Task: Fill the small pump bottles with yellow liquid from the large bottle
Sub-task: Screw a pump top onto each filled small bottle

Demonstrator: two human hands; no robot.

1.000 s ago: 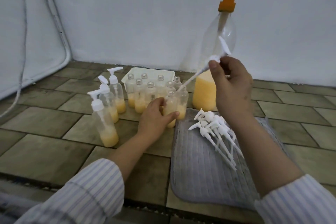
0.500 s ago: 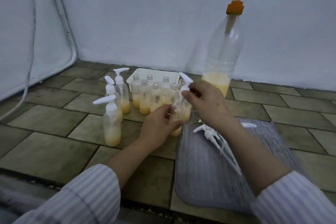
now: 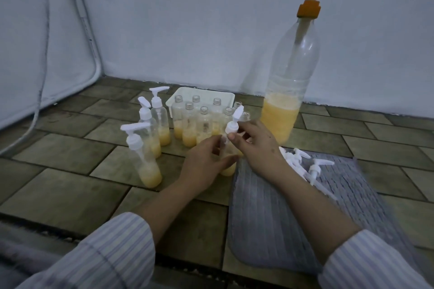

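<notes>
Big picture first: the tiled floor (image 3: 70, 155) carries everything here, and towering at the far right stands the large bottle (image 3: 290, 91) with its orange pump, yellow liquid sitting low in its base. Near right, a grey mat (image 3: 270, 223) lies flat, with a loose pile of spare pump heads (image 3: 305, 166) on its far end.

Centre stage, a cluster of open small bottles (image 3: 195, 124), each part-filled with yellow, stands in front of a white tray (image 3: 202, 94). To their left, three capped bottles (image 3: 145, 145) are finished and set apart.

Now the action! The left hand (image 3: 204, 166) wraps its fingers round the body of one small bottle (image 3: 229, 166) at the mat's left edge, steadying it upright. The right hand (image 3: 256, 145) comes in from above, its grip narrow, fingertips pinching the collar of a white pump head (image 3: 232, 124) sitting on that bottle's neck.

So filling looks done for this one; by my read, the step in hand is capping. The next move calls for twisting the collar down onto the thread while the left hand keeps the bottle from turning, with the dip tube staying straight inside. After that, it would join the capped three, and many open bottles wait.
</notes>
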